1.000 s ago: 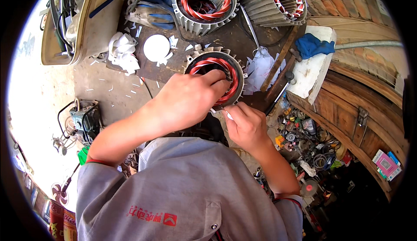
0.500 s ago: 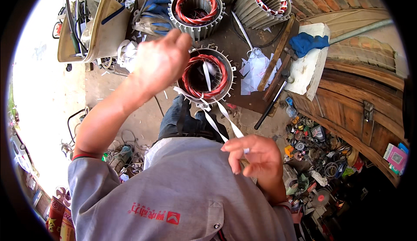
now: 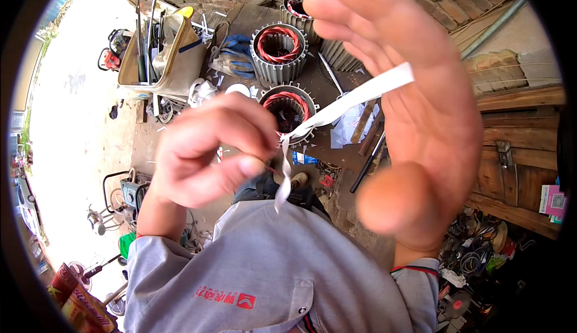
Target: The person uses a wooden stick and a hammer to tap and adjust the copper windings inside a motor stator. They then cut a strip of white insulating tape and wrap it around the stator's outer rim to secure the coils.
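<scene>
A ribbed metal motor stator stands at the centre, with a ring of red-wrapped windings inside it. White binding tape is tied at the ring's near edge. One tail runs up to the right and ends in front of my right hand's palm, while the other tail hangs twisted. My right hand is raised large and blurred, fingers stretched and thumb apart. Left of the tape, my left hand is closed in a pinch. A thin dark red wire shows at its fingertips.
Behind stands another stator with red windings. A tool-filled bin and blue-grey gloves lie to the left. White paper pieces, wooden strips and a black-handled hammer lie right of the stator.
My right hand has risen from the lower right and its fingers have opened out. My left hand has come down from above the stator. One tape tail now stretches up rightward; the view has shifted.
</scene>
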`<state>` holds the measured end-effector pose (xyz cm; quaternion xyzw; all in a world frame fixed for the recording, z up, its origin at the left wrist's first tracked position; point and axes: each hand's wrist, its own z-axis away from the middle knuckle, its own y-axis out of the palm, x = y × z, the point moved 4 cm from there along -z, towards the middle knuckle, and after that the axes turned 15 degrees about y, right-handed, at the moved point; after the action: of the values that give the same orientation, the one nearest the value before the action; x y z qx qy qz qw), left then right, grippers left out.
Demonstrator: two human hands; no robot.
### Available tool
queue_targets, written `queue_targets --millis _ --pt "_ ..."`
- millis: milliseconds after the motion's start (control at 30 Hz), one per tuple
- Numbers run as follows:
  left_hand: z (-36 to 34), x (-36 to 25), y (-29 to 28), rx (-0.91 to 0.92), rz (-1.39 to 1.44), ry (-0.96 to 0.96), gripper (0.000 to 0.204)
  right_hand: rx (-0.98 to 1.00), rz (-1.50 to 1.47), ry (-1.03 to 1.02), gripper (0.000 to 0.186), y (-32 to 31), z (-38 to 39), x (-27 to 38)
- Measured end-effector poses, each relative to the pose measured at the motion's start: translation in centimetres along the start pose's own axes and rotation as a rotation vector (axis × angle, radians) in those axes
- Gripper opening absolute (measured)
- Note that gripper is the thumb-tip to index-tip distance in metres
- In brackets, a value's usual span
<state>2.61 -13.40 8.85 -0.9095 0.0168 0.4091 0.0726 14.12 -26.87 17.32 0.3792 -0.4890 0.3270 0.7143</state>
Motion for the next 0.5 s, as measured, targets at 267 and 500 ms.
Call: queue_targets --millis 267,500 --pt "-2.3 6.6 3.8 -0.252 -0.643 0.044 0.015 -0.423 1.312 -0.451 0.066 1.9 6.0 -7.3" --pt "-6.6 6.2 2.4 -0.396 -0.369 0.147 0.007 -0.766 0.395 -0.339 0.027 -5.7 4.4 -10.5"
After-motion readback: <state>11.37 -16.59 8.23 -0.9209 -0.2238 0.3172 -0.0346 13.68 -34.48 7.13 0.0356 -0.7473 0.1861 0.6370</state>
